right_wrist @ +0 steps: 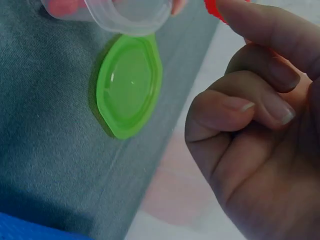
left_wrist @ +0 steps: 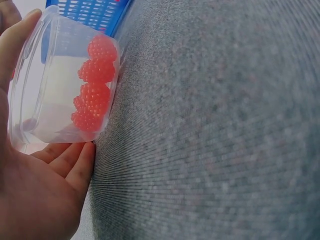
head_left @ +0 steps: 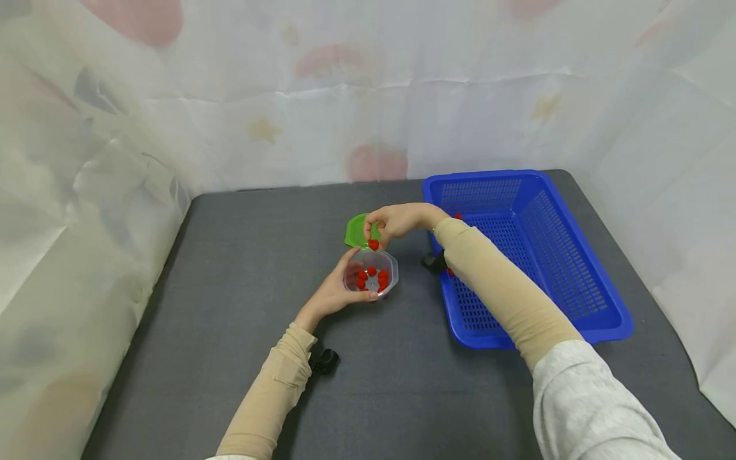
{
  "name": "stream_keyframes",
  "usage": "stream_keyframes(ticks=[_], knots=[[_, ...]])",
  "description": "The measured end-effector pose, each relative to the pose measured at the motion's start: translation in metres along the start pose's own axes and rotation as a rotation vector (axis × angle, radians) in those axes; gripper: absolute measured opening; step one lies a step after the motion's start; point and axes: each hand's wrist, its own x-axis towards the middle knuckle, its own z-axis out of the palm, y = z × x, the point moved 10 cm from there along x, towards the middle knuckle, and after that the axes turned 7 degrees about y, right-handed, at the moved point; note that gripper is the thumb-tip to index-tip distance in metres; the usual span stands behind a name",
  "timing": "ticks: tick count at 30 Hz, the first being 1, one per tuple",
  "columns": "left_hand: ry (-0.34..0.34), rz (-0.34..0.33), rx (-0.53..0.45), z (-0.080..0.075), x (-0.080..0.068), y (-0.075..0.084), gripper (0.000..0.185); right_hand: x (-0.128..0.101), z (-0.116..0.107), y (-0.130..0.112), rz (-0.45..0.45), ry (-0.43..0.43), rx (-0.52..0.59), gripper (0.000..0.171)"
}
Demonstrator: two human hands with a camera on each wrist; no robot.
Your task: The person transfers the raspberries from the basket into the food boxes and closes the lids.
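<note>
left grip (left_wrist: 42,182) holds clear cup (left_wrist: 61,85) | berries (left_wrist: 96,71) inside, count unclear | blue basket (left_wrist: 95,14)

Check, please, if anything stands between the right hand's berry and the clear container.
Nothing visible: the right hand holds the red berry near the uncovered clear container; the green lid lies beyond it.

The berries (left_wrist: 96,70) are red, the tub (left_wrist: 60,80) clear, the lid (right_wrist: 130,85) green, the basket (head_left: 531,255) blue, the desk (head_left: 247,275) grey; the white backdrop (head_left: 460,128) bears pink blotches (head_left: 376,164) and yellow stars (head_left: 264,130).
</note>
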Motion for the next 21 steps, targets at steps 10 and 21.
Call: stream_keyframes(ticks=[10, 21], knots=[[0.002, -0.017, 0.019, 0.000, 0.000, -0.002, 0.100, 0.014, 0.020, 0.006, 0.044, -0.074, -0.099, 0.029], [-0.049, -0.029, -0.006, -0.002, -0.012, 0.028, 0.097, 0.017, 0.033, 0.011, 0.060, -0.112, -0.192, 0.025]])
